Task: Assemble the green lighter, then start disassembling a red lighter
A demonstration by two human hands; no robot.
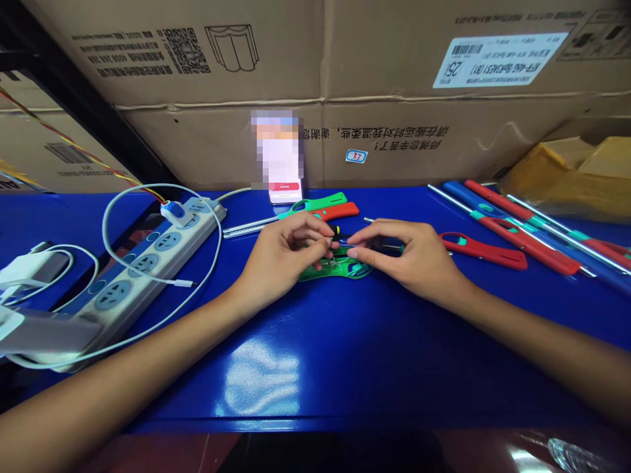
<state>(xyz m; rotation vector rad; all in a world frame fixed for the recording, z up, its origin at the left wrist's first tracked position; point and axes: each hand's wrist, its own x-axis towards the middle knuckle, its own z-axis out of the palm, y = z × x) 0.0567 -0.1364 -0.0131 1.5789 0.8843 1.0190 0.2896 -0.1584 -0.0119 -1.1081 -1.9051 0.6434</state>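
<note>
An opened green lighter casing [345, 268] lies on the blue table, with small parts inside it. My left hand [290, 248] is above its left end, thumb and fingers closed in a pinch; what they hold is too small to make out. Over the right end, my right hand [414, 253] has thumb and forefinger drawn close together, and any tiny part between them is not clear. Just behind my fingertips shows a black and yellow tool end [336, 230]. Past my left hand are a green long-necked lighter [320, 202] and a red one [340, 210].
A phone [282, 164] leans against a large cardboard box [221, 144]. On the left are a power strip [167, 242] and a looped white cable [183, 284]. Several red and blue long-necked lighters [537, 246] lie at right, by a brown package [566, 171].
</note>
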